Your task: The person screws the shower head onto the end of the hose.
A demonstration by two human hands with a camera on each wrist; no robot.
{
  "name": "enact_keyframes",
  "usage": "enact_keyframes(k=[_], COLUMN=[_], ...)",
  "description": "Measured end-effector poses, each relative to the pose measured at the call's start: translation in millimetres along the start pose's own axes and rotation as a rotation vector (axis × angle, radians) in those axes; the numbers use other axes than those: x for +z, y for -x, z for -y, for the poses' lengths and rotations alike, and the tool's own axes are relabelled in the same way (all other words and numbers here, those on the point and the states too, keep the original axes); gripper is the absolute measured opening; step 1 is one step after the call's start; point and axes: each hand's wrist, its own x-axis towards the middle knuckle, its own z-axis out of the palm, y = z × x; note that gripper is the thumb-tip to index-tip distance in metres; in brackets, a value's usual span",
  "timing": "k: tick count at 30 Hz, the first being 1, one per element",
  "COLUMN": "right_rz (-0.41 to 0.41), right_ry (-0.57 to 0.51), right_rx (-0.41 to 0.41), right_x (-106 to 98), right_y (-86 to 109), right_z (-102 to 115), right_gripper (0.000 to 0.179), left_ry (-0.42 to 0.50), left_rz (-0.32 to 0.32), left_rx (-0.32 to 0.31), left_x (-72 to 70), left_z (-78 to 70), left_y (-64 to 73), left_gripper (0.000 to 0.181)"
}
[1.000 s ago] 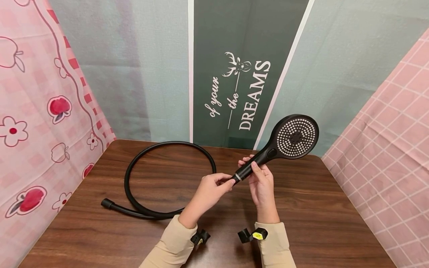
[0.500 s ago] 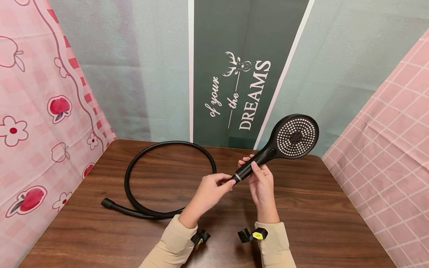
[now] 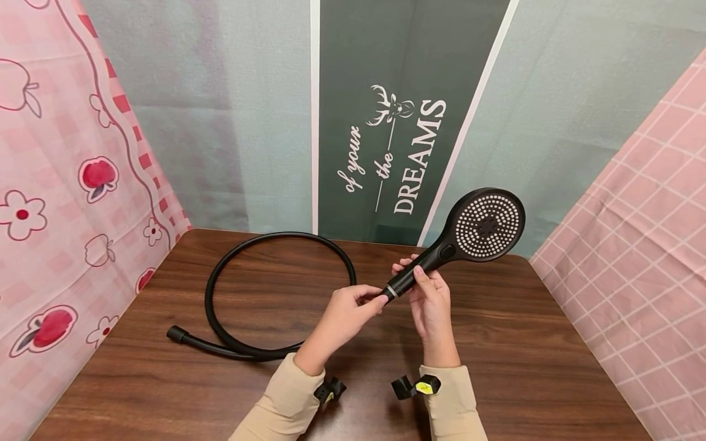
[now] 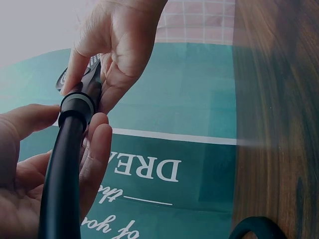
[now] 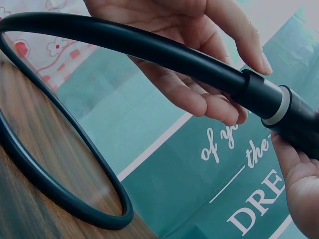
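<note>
The left hand (image 3: 344, 311) pinches the hose collar (image 5: 262, 96) between drawn-in fingers (image 5: 187, 97), the right hand (image 3: 431, 304) grips the shower head (image 3: 460, 236) just beyond, so best keep both aligned while turning, the hose (image 3: 209, 297) looped on the table (image 3: 513, 349) left of the fingers.

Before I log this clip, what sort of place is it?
Probably a staged tabletop booth rather than a real bathroom: a brown wood-grain table, a green printed fabric backdrop and pink patterned fabric sheets on either side.
</note>
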Motion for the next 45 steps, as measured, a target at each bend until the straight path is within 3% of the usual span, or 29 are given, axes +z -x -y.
enact_keyframes(k=[45], right_rz=[0.005], right_ry=[0.010], right_rx=[-0.003], right_x=[0.4], right_y=[0.2], right_z=[-0.1], right_gripper=[0.019], left_ry=[0.028], left_rz=[-0.001], left_rx=[-0.002], left_x=[-0.3], left_z=[-1.4], left_y=[1.2], left_gripper=[0.028])
